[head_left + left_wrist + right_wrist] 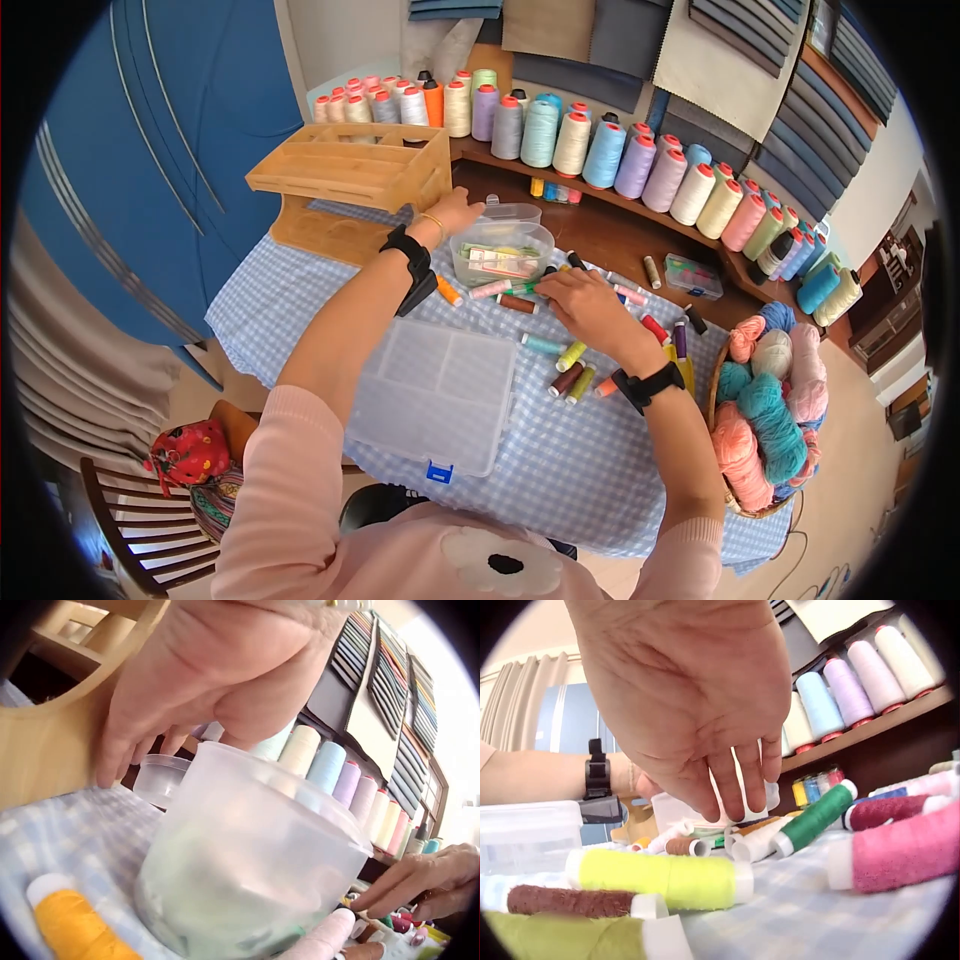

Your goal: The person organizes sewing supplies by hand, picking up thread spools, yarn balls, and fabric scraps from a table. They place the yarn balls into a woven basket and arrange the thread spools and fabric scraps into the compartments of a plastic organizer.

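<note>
A round clear tub [502, 255] holding a printed card and green items stands near the back of the checked cloth. My left hand [452, 212] reaches behind its left side; in the left wrist view that hand [217, 682] has its fingers pointing down beside the wooden rack [52, 754], and whether they touch anything is unclear. A small clear lid or cup [161, 778] lies behind the tub. My right hand [585, 305] is over the thread spools right of the tub, fingers extended downward; in the right wrist view its palm [697, 712] shows, with no spool gripped.
A flat clear divided box [435, 395] lies at the front left. Loose spools, including a teal one [543, 343], surround the right hand. A yarn basket [715, 400] stands at the right edge. Large thread cones [604, 155] line the back shelf, and a small clear case [693, 277] sits below.
</note>
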Demonstrator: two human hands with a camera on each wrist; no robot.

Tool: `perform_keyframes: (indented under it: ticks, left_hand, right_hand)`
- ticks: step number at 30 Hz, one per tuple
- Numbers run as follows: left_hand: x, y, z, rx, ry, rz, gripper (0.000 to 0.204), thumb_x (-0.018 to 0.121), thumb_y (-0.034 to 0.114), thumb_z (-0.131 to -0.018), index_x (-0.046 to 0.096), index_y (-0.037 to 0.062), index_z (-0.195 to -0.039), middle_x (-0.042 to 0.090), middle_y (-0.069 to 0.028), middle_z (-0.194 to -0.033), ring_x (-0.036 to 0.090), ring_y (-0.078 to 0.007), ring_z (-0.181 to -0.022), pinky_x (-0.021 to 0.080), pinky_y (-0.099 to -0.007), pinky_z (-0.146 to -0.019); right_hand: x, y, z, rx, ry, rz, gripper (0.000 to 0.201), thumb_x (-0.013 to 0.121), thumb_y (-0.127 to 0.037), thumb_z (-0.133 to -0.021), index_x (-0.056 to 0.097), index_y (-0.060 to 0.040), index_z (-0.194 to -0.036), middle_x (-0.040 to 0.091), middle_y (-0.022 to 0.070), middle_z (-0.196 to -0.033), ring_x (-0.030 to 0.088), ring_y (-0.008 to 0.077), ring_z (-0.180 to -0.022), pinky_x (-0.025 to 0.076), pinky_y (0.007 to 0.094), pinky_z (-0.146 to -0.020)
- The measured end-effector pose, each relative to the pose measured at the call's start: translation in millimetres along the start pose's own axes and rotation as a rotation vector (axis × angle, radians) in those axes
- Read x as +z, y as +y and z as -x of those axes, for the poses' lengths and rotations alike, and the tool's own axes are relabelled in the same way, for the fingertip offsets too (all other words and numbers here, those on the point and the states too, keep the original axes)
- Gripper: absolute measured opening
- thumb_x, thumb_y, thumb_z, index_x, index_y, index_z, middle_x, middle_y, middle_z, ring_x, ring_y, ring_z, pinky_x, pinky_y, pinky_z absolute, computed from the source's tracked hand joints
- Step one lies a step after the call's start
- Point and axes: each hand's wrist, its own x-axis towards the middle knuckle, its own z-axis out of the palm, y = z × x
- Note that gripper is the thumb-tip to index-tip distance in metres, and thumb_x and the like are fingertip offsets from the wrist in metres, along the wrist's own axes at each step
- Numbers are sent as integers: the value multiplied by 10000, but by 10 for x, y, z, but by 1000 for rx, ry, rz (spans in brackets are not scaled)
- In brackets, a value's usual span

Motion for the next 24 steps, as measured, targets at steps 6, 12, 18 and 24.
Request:
perform_keyframes:
  ticks: [6,12,18,24]
  left_hand:
    - [-154,396,517,70,-127,-114,830,494,543,-974,283,-49,-1516,317,-303,-1546,309,-411,-1448,287,-413,-1180]
    - [-183,458,888,177,-358,-299,1057,473,727,-909,93,2,-1578,79,-314,-1612,75,-451,-1506,153,-487,-1217]
    - [-124,377,897,280,-324,-402,1132,505,765,-866,74,-5,-1575,93,-331,-1601,72,-502,-1486,145,-496,-1217]
    - [-89,380,838,356,-326,-478,1124,543,711,-872,70,-38,-1564,135,-329,-1592,113,-514,-1472,143,-498,-1216]
  right_hand:
    - [242,30,-194,-36,-21,237,254,645,-67,-808,685,-60,-1059,665,76,-1016,619,278,-1007,463,458,-944]
    - [393,31,-315,15,-38,417,216,675,-112,-790,687,-78,-1003,657,73,-984,618,259,-991,468,409,-909]
    - [-177,-126,-363,69,-161,215,209,738,-140,-753,672,-107,-949,658,70,-939,637,260,-923,471,398,-876]
    - [-482,-43,-561,223,125,159,178,740,-124,-767,598,-83,-866,636,66,-853,642,268,-868,459,412,-769]
